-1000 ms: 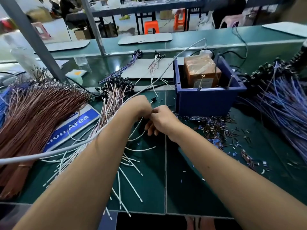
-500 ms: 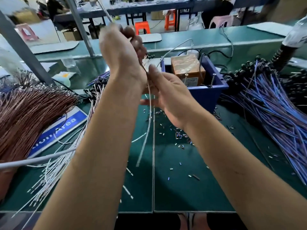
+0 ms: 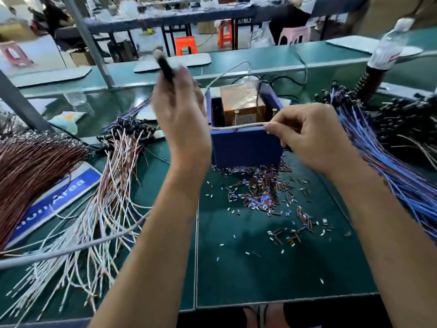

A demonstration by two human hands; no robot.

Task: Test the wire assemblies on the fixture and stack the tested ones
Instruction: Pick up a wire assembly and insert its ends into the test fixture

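Observation:
My left hand point(image 3: 182, 110) is raised above the table and grips the black connector end point(image 3: 165, 67) of a white wire assembly. The thin white wire point(image 3: 238, 126) runs across the front rim of the blue fixture box point(image 3: 246, 147), and my right hand point(image 3: 309, 136) pinches its other end at the box's front right corner. Inside the box sits a brown block point(image 3: 241, 102) with two brass pins. A heap of white and pink wire assemblies point(image 3: 111, 185) lies to the left of my arms.
Brown wires point(image 3: 33, 166) fan out at far left over a blue sign point(image 3: 59, 197). Blue and purple wires with black connectors point(image 3: 390, 157) pile at right. Cut insulation bits point(image 3: 262, 195) litter the green mat. A grey cable point(image 3: 71, 249) crosses low left. A plastic bottle point(image 3: 390, 43) stands back right.
My left hand came down a little and right with the connector end. My right hand moved right, drawing the wire taut along the fixture box's front rim.

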